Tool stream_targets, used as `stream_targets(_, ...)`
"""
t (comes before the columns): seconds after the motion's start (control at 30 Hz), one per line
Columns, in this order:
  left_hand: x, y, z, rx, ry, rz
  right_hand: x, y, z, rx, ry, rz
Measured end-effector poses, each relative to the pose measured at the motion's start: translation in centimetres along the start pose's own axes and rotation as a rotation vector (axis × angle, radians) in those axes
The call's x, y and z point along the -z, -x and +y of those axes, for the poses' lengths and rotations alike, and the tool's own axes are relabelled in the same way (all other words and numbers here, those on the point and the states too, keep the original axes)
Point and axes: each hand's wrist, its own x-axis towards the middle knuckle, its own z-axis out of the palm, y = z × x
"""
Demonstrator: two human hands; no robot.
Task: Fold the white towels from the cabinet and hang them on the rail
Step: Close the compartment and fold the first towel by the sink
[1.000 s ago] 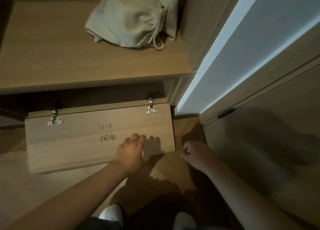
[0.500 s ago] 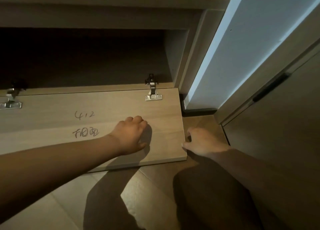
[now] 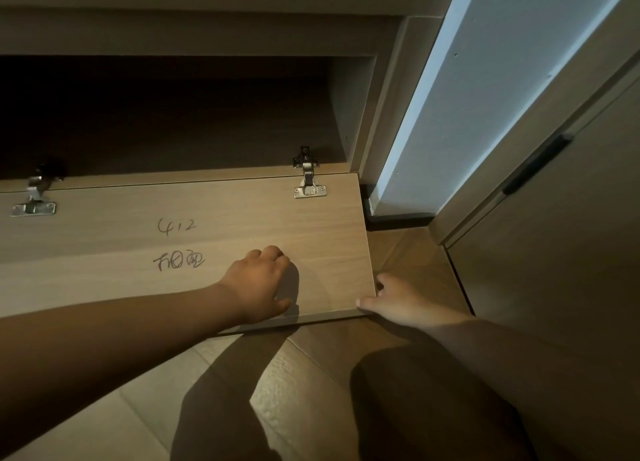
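While no white towel shows anywhere, the cabinet opening (image 3: 173, 121) is too dark to tell what it holds, so any towels are judged to lie inside it, ahead of both hands and past the hinges (image 3: 308, 180). The opening's long axis runs left to right and its mouth faces the person. The door flap (image 3: 104, 245) is folded down between them. The left hand (image 3: 259, 284) rests on the flap's inner face with fingers curled under, holding nothing, and is nearer the opening. The right hand (image 3: 398, 304) grips the flap's right front corner, thumb along the front edge.
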Motion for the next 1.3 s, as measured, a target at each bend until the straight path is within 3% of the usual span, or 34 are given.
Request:
stream_targets(0.2,-0.1,0.4,-0.1,0.017,0.017,0.004,-0.5,-0.4,1.1,-0.115,-0.194,-0.143)
stream_targets(0.37,-0.1,1.1,0.0,-0.001,0.045,0.005,-0.3,-0.2,1.5,-0.164,-0.397,-0.165)
stream_targets(0.6,0.2,2.3,0.2,-0.026,0.037,0.060,0.1,1.6,0.2,-0.150,-0.324,-0.064)
stream_targets(1.3,4.5,3.6,-0.8,-0.199,0.092,0.109,4.3,6.3,-2.8,-0.061,-0.560,0.060)
